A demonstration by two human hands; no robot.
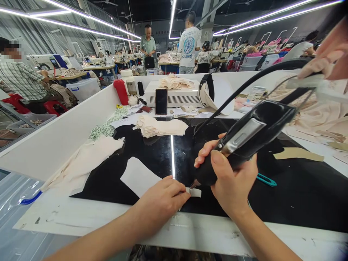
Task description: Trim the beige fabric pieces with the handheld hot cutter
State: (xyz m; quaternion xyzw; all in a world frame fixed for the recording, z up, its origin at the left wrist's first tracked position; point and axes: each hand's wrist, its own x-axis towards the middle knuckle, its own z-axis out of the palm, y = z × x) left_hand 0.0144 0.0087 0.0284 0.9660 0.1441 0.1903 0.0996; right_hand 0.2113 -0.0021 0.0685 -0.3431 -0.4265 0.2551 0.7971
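My right hand (231, 177) is wrapped round a black corded hand tool (244, 134) with a silver lever along its side. The tool slants down to the left, and its narrow metal tip (194, 184) is at a small pale strip (195, 192) on the glossy black work surface (108, 185). With thumb and fingers together, my left hand (164, 199) holds the strip's left end; that end is hidden under the fingertips. Just behind this hand lies a white cut piece (140, 175), partly covered by it.
Stacked cream fabric pieces (163, 127) lie farther back, with more cream fabric (87, 161) at left. A phone (161, 101) leans on a white vented box (176, 97). A teal tool (266, 179) lies right of my hand. Black cable (231, 98) arches overhead. Low white walls (67, 127) edge the table.
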